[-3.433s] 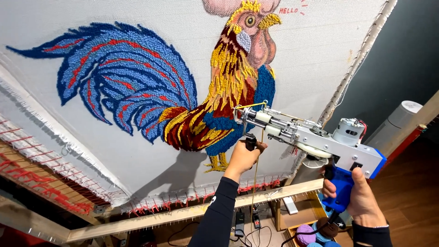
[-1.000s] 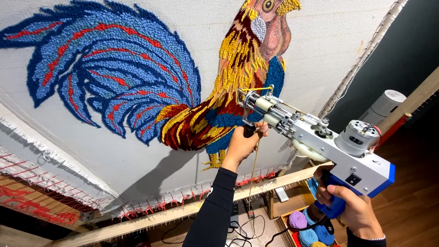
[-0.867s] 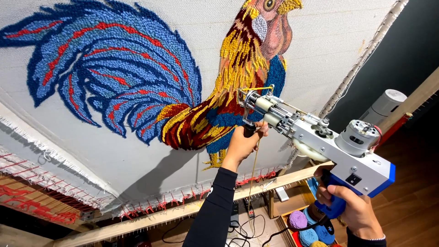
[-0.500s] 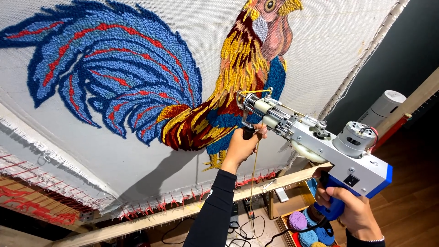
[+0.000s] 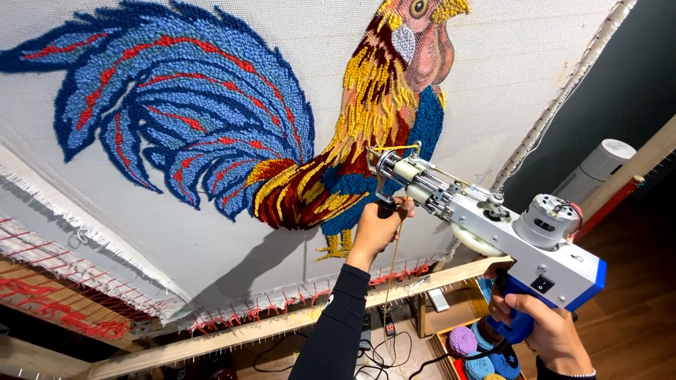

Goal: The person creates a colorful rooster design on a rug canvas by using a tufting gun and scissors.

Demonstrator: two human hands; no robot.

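Observation:
A white and blue tufting gun (image 5: 493,229) points at a stretched white cloth (image 5: 211,239) with a tufted rooster (image 5: 296,141) in blue, red and yellow yarn. My left hand (image 5: 378,229) grips the gun's black front handle just below the nose. The blue rear grip is held by my right hand (image 5: 549,331) at lower right. The gun's tip sits at the rooster's blue belly, close to the cloth. A thin yellow yarn (image 5: 389,281) hangs down from the gun past my left wrist.
The cloth is stretched on a wooden frame (image 5: 282,324) with tack strips and red yarn ends along the bottom edge. Yarn balls (image 5: 465,341) in purple and blue lie in a box on the floor. A white cylinder device (image 5: 598,165) stands at right. Cables lie below.
The view has moved closer to the rooster over the frames. The gun and both hands keep nearly the same hold at the rooster's belly, shifting only slightly.

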